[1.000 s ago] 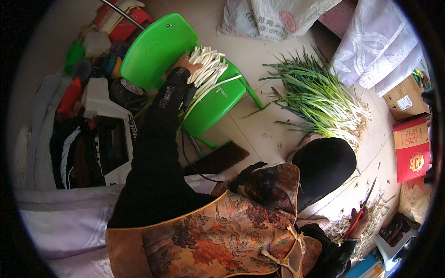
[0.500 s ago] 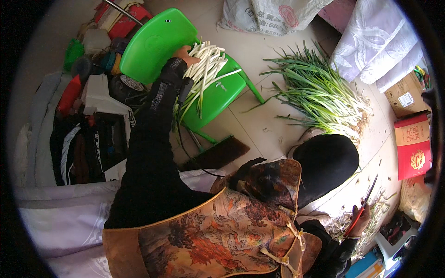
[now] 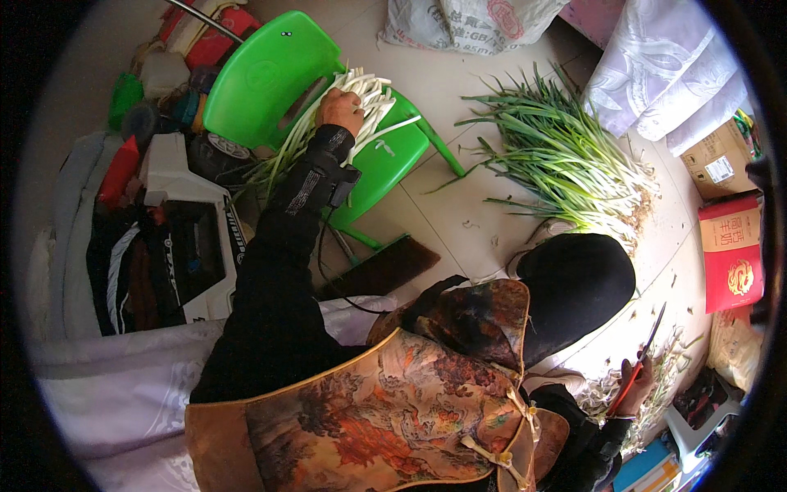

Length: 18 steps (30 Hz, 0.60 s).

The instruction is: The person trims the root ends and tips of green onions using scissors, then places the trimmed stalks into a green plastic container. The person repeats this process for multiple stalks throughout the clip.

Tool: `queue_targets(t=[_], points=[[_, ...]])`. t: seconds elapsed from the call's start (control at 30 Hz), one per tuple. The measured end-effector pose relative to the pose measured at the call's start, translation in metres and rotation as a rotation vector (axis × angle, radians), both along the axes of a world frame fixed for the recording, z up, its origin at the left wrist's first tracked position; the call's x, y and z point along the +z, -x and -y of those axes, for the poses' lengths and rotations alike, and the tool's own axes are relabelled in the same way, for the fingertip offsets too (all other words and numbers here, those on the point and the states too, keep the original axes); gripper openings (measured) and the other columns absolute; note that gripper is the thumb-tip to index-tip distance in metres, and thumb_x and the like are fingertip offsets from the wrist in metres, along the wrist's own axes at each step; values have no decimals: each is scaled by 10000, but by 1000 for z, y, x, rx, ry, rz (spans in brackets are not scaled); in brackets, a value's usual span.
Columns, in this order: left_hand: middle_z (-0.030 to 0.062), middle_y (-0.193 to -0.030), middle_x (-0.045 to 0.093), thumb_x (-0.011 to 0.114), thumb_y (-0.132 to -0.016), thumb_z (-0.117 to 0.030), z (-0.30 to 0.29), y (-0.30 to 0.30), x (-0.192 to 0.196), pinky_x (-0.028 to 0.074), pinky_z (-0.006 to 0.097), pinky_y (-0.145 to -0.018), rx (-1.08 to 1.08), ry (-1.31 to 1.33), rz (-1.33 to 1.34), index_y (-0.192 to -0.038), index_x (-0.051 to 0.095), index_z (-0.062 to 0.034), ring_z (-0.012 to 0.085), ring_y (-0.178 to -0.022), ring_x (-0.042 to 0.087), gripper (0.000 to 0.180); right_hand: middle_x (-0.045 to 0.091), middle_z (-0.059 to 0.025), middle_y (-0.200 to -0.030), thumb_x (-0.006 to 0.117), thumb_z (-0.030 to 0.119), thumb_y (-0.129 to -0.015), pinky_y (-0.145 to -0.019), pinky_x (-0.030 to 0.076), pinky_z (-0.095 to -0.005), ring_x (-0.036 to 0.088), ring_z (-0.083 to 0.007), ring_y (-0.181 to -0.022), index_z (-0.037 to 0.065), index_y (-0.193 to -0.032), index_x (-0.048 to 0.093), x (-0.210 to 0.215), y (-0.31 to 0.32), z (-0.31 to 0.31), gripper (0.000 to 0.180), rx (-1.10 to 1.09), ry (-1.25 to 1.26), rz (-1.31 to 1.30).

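Peeled scallions (image 3: 365, 86) lie in a pile on a green plastic chair (image 3: 381, 176), white ends to the far side, green leaves trailing toward the near left by the backrest. My left hand (image 3: 340, 112) is on top of the pile, its fingers curled down round some stalks; the fingertips are partly hidden. Off to the lower right, my right hand (image 3: 636, 392) grips the red handle of a knife (image 3: 653, 332), its thin blade pointing up and away. Below that hand, scallion scraps (image 3: 672, 369) litter the floor.
A large bunch of unpeeled scallions (image 3: 566, 156) with roots lies on the tiles right of the chair. A broom head (image 3: 385, 266) rests beneath the chair. Around stand a white sack (image 3: 467, 25), a red box (image 3: 732, 254), a cardboard box (image 3: 717, 160) and clutter (image 3: 176, 221) on the left.
My left hand has moved from the pile's backrest side onto its top and slightly nearer. Scallion leaves now spread farther left along the backrest. My right hand still holds the knife, barely shifted.
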<state>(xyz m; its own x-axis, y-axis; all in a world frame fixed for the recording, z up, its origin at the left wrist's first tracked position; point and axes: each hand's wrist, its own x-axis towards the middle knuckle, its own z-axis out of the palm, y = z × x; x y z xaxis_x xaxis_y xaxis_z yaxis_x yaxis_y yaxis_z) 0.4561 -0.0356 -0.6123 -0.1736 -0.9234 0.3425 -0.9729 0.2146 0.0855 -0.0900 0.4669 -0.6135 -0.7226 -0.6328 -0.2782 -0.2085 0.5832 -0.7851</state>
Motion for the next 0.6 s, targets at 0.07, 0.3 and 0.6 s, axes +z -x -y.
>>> queue_targets(t=[0.07,0.3,0.6], points=[[123,-911,559,724,-667,-139,5,-1,-1,471,438,-738,17,11,-8,-816,639,-123,333,-855,560,173,487,32,-704,642,8,-807,-453,338,-199,423,-46,-541,0,-1175,512,1,-2,3,391,-14,-10,-6],[137,-824,589,668,-747,-192,0,0,0,477,455,-671,-99,-83,-58,-811,644,-100,354,-741,582,115,479,38,-697,640,9,-804,-450,338,-189,423,-39,-537,4,-1185,514,-2,-7,8,401,-6,10,-10],[179,-928,658,586,-819,-258,-11,54,-21,517,430,-787,356,-452,98,-907,675,-27,343,-896,639,263,491,37,-709,652,5,-788,-472,344,-199,425,-46,-562,-7,-1152,529,3,-9,11,384,50,-57,-69]])
